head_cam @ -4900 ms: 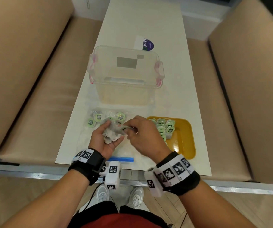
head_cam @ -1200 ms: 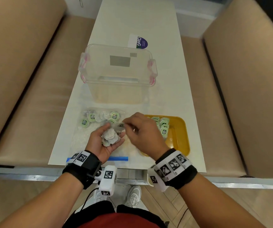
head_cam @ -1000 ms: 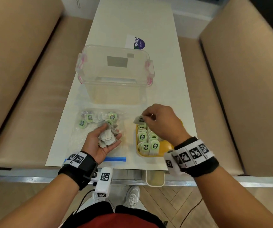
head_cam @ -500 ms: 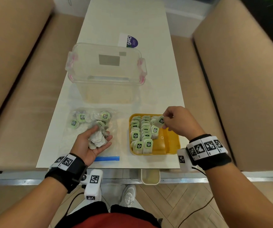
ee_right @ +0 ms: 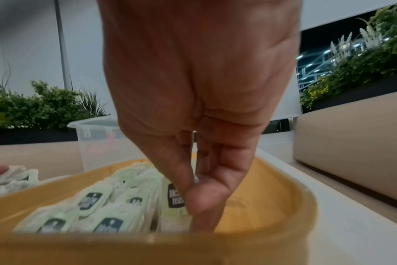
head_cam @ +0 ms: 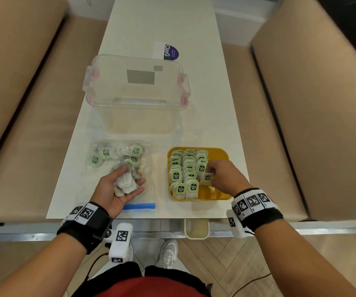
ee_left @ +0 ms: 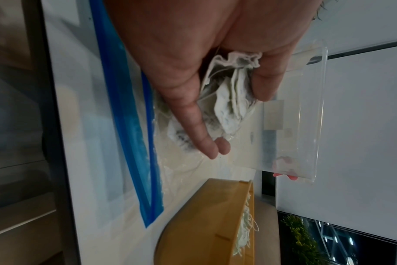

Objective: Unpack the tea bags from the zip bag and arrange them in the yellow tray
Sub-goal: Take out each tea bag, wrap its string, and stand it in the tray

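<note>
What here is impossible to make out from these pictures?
- How many tea bags the left hand holds: head view, they overlap in a bunch.
- Count left in the zip bag: crumpled plastic blurs them.
- Tray floor under the right hand: the hand covers it.

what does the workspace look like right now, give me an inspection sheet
surface: white table, between two tan benches.
job's things: yellow tray holds three rows of green-tagged tea bags, its right part bare; zip bag lies flat to its left with tea bags inside, blue zip strip at the near edge.
clutter: clear tub with pink latches, nothing seen inside; card behind it; small cup at the table's near edge.
grippers: left hand, palm up, cradles a bunch of tea bags; right hand pinches one tea bag in the tray.
cables: a dark cable on the floor.
surroundings: wood floor; plants behind the benches.
</note>
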Tool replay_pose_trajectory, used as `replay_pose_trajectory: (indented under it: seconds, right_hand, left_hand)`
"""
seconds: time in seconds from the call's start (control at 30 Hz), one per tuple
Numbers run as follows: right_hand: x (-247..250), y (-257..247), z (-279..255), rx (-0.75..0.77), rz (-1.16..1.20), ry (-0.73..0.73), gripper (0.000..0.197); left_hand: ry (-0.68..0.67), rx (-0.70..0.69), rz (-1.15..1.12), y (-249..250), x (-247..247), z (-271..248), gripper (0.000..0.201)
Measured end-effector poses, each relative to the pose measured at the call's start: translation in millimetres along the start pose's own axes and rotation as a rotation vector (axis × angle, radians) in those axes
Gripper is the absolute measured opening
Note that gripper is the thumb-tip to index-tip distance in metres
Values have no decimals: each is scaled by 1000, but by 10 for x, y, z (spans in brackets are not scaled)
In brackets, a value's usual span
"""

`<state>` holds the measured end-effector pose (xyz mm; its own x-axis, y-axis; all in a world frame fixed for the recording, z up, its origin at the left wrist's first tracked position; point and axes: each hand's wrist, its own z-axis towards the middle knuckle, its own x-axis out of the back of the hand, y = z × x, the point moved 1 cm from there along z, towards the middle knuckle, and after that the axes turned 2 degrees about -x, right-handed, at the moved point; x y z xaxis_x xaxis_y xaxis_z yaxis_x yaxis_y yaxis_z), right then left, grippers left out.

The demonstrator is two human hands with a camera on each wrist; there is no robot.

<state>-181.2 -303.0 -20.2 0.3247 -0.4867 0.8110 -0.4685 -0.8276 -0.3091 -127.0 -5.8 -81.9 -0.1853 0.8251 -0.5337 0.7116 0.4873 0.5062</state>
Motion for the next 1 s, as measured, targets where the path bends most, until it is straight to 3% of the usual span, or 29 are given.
replay_pose_trajectory:
  seconds: [0.23, 0.4, 0.6, 1.0]
  right_hand:
    - [-170, 12, 130, -42, 58, 69, 21]
    - [-296, 23, 162, -71, 125, 157, 21]
    - [-478, 75, 215, -138, 145, 210, 49]
    - [-566, 122, 324, -165, 160, 252, 34]
  left_hand:
    - [5, 5, 1, -19, 24, 22, 37]
    - [18, 12, -2, -19, 17, 34, 22]
    - [11, 18, 11, -13, 27, 52, 23]
    - [11, 13, 7, -18, 37, 55, 30]
